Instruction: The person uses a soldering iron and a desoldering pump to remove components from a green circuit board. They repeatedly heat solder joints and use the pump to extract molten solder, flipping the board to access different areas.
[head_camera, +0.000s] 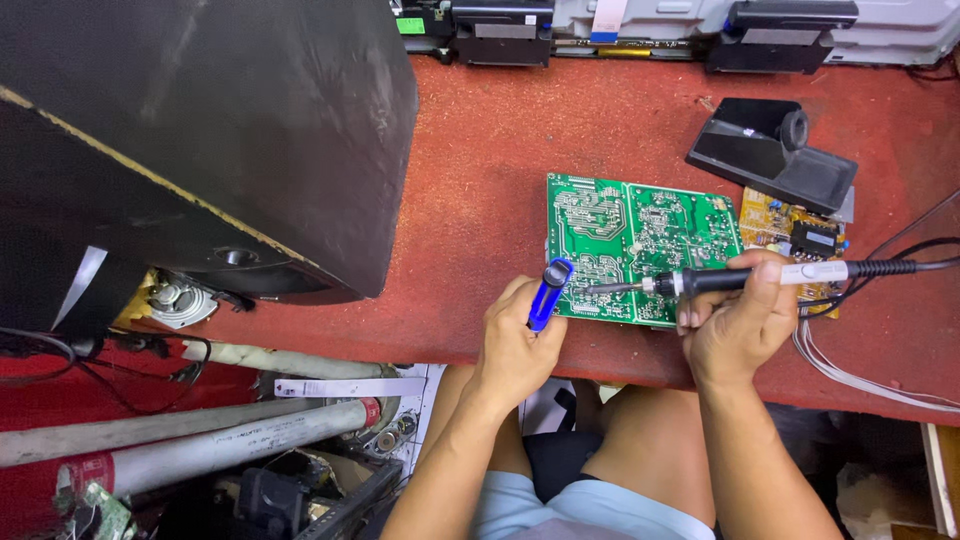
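A green circuit board (640, 235) lies solder side up on the red worktop (500, 150). My left hand (515, 345) holds a blue desoldering pump (549, 292) upright at the board's near left corner. My right hand (738, 320) grips a soldering iron (720, 281) with a black grip and white handle. Its metal tip rests on the board's near edge, close to the pump's nozzle. The iron's black cable runs off to the right.
A large black cabinet (200, 140) fills the left. A black stand (772, 155) and a small orange circuit board (790, 232) lie right of the green board. Grey wires (850, 375) trail at the right. Pipes (200, 440) and clutter lie under the bench at left.
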